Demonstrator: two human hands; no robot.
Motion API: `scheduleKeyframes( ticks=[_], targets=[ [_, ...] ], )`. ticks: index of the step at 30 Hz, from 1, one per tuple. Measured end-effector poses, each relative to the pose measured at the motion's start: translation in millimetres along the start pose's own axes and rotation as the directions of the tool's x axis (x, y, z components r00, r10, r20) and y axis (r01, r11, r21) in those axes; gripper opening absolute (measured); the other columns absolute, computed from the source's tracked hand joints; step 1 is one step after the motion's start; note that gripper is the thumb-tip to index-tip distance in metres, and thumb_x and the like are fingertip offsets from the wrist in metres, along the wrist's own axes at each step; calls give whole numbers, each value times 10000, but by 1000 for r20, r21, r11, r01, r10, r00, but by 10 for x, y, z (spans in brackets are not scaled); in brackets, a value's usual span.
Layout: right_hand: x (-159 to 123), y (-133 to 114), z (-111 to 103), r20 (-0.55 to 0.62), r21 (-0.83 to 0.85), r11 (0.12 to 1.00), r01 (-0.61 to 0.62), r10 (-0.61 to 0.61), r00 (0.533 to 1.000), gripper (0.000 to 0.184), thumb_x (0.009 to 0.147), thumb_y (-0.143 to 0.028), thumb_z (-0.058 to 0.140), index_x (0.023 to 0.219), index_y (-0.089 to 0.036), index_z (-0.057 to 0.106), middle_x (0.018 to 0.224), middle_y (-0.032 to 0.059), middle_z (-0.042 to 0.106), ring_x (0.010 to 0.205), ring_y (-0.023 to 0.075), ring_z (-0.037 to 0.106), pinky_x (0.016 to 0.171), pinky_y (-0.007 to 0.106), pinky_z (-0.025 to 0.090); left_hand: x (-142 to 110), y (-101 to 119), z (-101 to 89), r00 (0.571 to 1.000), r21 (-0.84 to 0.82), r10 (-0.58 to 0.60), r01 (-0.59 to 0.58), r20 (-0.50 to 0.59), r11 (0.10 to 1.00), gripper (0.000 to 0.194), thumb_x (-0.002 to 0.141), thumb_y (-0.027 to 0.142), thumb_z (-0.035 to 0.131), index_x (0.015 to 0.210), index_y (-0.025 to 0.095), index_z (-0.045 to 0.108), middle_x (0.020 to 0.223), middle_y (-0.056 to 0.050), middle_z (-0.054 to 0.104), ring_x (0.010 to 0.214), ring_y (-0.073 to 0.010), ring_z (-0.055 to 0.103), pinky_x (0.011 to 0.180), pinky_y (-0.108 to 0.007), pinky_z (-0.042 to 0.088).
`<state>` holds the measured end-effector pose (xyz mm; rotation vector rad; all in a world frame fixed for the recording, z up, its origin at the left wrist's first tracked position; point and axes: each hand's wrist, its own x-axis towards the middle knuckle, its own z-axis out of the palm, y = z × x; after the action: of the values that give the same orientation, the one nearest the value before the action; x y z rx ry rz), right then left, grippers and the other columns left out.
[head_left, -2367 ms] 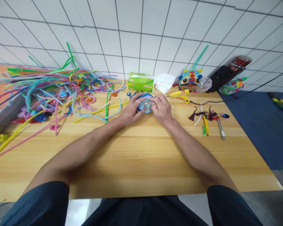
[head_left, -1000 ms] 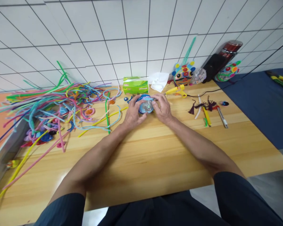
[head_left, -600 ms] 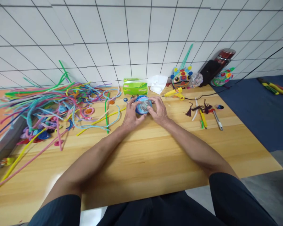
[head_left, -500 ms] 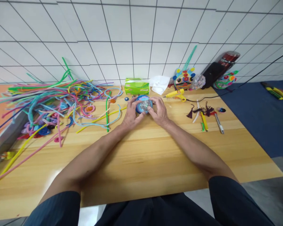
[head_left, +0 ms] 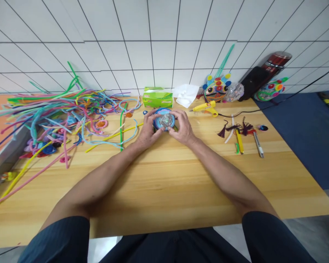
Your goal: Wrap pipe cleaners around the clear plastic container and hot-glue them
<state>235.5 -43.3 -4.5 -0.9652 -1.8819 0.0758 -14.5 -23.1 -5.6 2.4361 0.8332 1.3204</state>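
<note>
Between my two hands sits a round blue and purple coiled pipe-cleaner piece with a clear, shiny centre. My left hand grips its left edge, thumb at the front rim. On the opposite side my right hand holds the right edge, its thumb also near the front. The fingers partly cover the rim, and the underside is hidden. Just behind stands a green tissue pack, with a small dark blue button-like disc in front of it.
Tangled pipe cleaners spread over the table's left. A white tissue, yellow glue gun and decorated craft face lie along the wall. Dark tassels, a yellow cutter and a pen are at right.
The view has shifted slightly. Both thumbs have moved off the clear centre towards the front rim, leaving more of the round piece visible. Both hands still hold it.
</note>
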Motion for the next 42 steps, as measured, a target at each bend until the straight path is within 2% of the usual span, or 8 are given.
scheduleKeyframes(
  ticks=[4,13,21,29,34,38,42],
  targets=[
    [-5,-7,-14,23,0,1000,-25,25,999,784,872,-264,771,1626,-280,553,1604,205,706,1507,439,676,1221,664,655,7,-7,-26,1000,-18,-7,8,25,1000,580,1207,611,660,1661,304,470,1757,-220,506,1723,-391,525,1425,-733,519],
    [-4,19,15,-12,62,997,36,-35,999,703,924,-217,694,1611,-254,551,1576,205,692,1500,420,666,1238,647,646,-25,-42,-33,998,-91,-65,67,25,994,645,1166,658,745,1662,320,509,1804,-206,486,1770,-401,481,1416,-706,537],
    [9,43,42,-35,16,997,70,-69,997,698,923,-228,676,1606,-258,540,1556,201,698,1482,405,674,1190,620,670,-7,-66,-26,1000,-64,1,0,19,998,632,1170,550,761,1682,320,468,1780,-206,482,1732,-410,511,1407,-723,546],
    [-10,47,28,-43,-1,998,63,-63,997,704,909,-226,685,1602,-257,566,1539,193,721,1457,403,697,1172,613,678,17,-71,12,998,-27,50,-50,-23,998,598,1187,614,714,1659,318,496,1723,-201,541,1672,-402,577,1394,-729,556],
    [-30,21,10,-49,-26,997,71,-72,996,695,925,-207,671,1608,-269,555,1529,183,726,1465,394,702,1147,597,694,18,-58,31,997,-36,71,-72,-41,997,597,1194,574,721,1684,327,488,1733,-208,551,1686,-402,576,1394,-730,558],
    [-46,5,-41,-19,-21,999,35,-35,999,702,918,-207,690,1605,-273,565,1534,183,727,1460,407,704,1142,614,696,-5,-44,43,997,-51,60,-62,-39,997,613,1188,555,747,1696,320,500,1760,-218,548,1706,-406,572,1415,-716,543],
    [-56,-28,-60,-39,-12,1000,11,-11,999,700,906,-195,676,1594,-266,569,1514,187,718,1429,399,719,1072,574,720,-26,9,32,1000,-64,8,-8,1,998,625,1171,505,770,1698,282,519,1809,-242,527,1751,-428,544,1451,-732,493]
  ],
)
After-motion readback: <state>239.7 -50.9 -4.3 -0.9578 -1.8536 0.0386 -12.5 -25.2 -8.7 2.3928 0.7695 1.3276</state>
